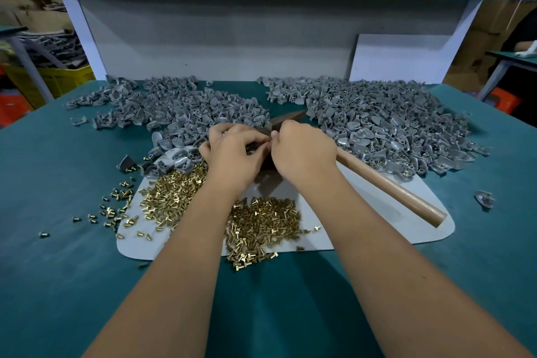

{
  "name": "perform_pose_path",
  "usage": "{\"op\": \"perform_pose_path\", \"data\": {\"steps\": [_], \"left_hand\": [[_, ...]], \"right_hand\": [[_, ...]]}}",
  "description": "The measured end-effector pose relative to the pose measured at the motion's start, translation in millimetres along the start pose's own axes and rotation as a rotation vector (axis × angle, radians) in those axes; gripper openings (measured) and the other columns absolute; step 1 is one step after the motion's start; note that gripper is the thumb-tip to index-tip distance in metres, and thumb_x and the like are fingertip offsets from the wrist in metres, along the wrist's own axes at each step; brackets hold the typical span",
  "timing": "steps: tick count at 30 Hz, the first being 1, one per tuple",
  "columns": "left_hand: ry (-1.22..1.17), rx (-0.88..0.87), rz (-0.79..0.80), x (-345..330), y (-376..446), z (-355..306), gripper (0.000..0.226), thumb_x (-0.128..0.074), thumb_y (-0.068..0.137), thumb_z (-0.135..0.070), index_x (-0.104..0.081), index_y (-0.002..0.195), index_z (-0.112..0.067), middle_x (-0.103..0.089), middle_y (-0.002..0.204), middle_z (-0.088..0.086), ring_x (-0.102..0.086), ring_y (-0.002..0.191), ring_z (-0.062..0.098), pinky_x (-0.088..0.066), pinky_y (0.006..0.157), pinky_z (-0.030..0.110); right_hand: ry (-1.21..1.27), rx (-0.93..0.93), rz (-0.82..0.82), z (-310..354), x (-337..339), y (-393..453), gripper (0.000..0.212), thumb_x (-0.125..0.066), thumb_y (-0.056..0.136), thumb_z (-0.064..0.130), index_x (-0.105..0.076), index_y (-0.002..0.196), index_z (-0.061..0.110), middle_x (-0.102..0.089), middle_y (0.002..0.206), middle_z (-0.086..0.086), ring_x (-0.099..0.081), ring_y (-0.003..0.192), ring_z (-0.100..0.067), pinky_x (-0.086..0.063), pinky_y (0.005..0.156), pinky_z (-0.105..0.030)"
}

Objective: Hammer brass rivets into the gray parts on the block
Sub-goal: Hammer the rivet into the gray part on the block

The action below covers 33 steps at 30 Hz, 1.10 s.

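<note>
While our two hands meet over the middle of the frame, the biggest thing before us is the green table [58, 241], and on it two great heaps of gray parts. The heap at the upper right [392, 122] shows brass glints here and there, so we judge those pieces done; the heap at the upper left [174, 107] shows none and looks to be what is left, roughly half the stock by our guess. A pale mat [363, 212] lies at the centre under our work. Across its right side rests the hammer [386, 186], its wooden handle running toward the lower right and its head hidden under our right hand. The brass rivets [261, 224] lie scattered over the mat's lower left and spill onto the table. The dark block [286, 119] peeks out just above our hands. Our left hand [232, 154] and right hand [302, 151] both curl their fingers together at one spot; what they pinch we cannot tell, likely a part and a rivet being mated.
</note>
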<state>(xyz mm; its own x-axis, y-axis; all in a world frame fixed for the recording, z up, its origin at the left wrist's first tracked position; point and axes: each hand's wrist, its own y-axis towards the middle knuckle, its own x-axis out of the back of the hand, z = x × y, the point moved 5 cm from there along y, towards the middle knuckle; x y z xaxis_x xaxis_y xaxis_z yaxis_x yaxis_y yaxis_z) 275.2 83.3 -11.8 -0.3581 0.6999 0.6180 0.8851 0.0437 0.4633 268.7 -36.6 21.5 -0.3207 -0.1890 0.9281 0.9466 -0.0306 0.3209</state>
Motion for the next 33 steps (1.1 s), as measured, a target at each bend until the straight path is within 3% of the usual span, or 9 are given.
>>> {"op": "perform_pose_path", "data": {"steps": [4,9,17,26,28,30,33], "left_hand": [[0.013,0.003,0.001,-0.6,2.2,1.6,0.006,-0.067,0.09,-0.04,-0.073,0.09,-0.04,-0.053,0.1,-0.027,-0.028,0.125,0.017,-0.008,0.076,0.026],[0.013,-0.004,-0.001,-2.1,2.1,1.5,0.007,-0.067,0.09,-0.038,-0.074,0.091,-0.04,-0.06,0.106,-0.025,-0.029,0.125,0.016,-0.008,0.08,0.026],[0.009,0.012,-0.001,-2.0,1.5,1.1,0.006,-0.067,0.091,-0.038,-0.071,0.09,-0.043,-0.063,0.113,-0.022,-0.028,0.128,0.016,-0.008,0.08,0.027],[-0.004,0.038,0.015,-3.0,1.3,0.2,0.006,-0.066,0.091,-0.04,-0.072,0.089,-0.042,-0.061,0.112,-0.024,-0.026,0.124,0.013,-0.008,0.078,0.029],[-0.015,0.051,0.029,-3.4,1.9,-0.8,0.007,-0.066,0.091,-0.04,-0.07,0.086,-0.043,-0.062,0.113,-0.023,-0.026,0.123,0.013,-0.009,0.08,0.03],[-0.025,0.066,0.045,-3.5,1.6,-1.1,0.008,-0.065,0.092,-0.039,-0.068,0.085,-0.044,-0.06,0.114,-0.023,-0.027,0.125,0.016,-0.011,0.084,0.032],[-0.05,0.086,0.059,-4.5,1.7,0.0,0.009,-0.064,0.093,-0.038,-0.066,0.086,-0.044,-0.059,0.115,-0.022,-0.025,0.129,0.018,-0.012,0.089,0.034]], "right_hand": [[-0.163,0.037,0.026,6.2,-3.0,3.7,0.019,-0.045,0.096,0.026,-0.061,0.099,0.016,-0.061,0.095,-0.005,-0.062,0.087,-0.031,-0.052,0.07,-0.043],[-0.177,0.046,0.025,5.7,-12.6,3.4,0.009,-0.051,0.089,0.016,-0.047,0.081,0.021,-0.039,0.062,0.002,-0.049,0.069,-0.025,-0.04,0.054,-0.031],[-0.146,0.036,0.028,7.8,-15.4,3.3,0.015,-0.057,0.084,0.011,-0.043,0.086,0.016,-0.045,0.068,-0.002,-0.049,0.067,-0.024,-0.043,0.056,-0.031],[-0.123,0.019,0.004,2.8,-17.1,2.9,0.005,-0.051,0.091,0.016,-0.047,0.089,0.018,-0.047,0.068,0.0,-0.05,0.066,-0.023,-0.037,0.053,-0.028],[-0.048,0.021,0.004,-3.8,-12.0,3.5,0.017,-0.039,0.1,0.027,-0.047,0.088,0.018,-0.046,0.07,0.001,-0.048,0.068,-0.022,-0.033,0.053,-0.029],[0.139,-0.008,0.045,-11.7,-5.6,2.4,0.036,-0.027,0.103,0.037,-0.049,0.087,0.013,-0.051,0.076,0.001,-0.051,0.071,-0.02,-0.038,0.059,-0.032],[0.272,-0.036,-0.122,-27.5,19.1,-1.3,0.037,-0.028,0.102,0.04,-0.054,0.087,0.018,-0.056,0.076,0.002,-0.054,0.068,-0.016,-0.041,0.058,-0.031]]}}
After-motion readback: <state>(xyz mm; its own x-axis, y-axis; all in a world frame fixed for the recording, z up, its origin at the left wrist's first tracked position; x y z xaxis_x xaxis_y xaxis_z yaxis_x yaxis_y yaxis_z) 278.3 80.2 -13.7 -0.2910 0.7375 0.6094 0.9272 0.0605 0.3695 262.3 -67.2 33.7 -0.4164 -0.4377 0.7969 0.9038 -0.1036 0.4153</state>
